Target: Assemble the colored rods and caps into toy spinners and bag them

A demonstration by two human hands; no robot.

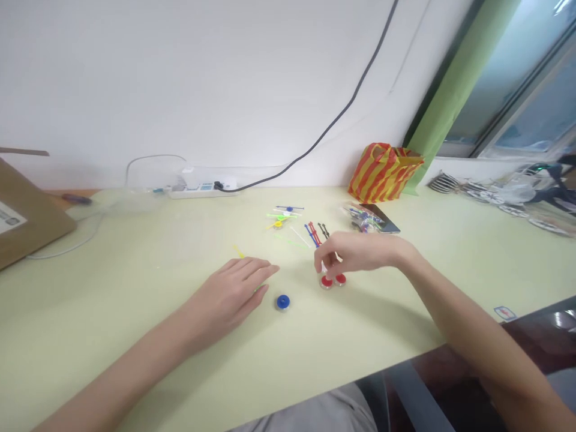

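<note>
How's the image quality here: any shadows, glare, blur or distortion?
Head view: soft shadows of the left hand and right hand on the table; head view: a bright streak in the window; head view: the blue disc slightly soft, the cardboard box skewed at the left edge, perhaps by wide-angle stretch.

My left hand (234,289), palm down, extends fingers (264,273) toward 2 o'clock, thumb (257,299) apart. My right hand (353,248), bent at the wrist (400,251), curls fingers toward 8 o'clock.

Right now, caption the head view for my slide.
Right hand at two red discs, left hand beside a blue disc.
</note>
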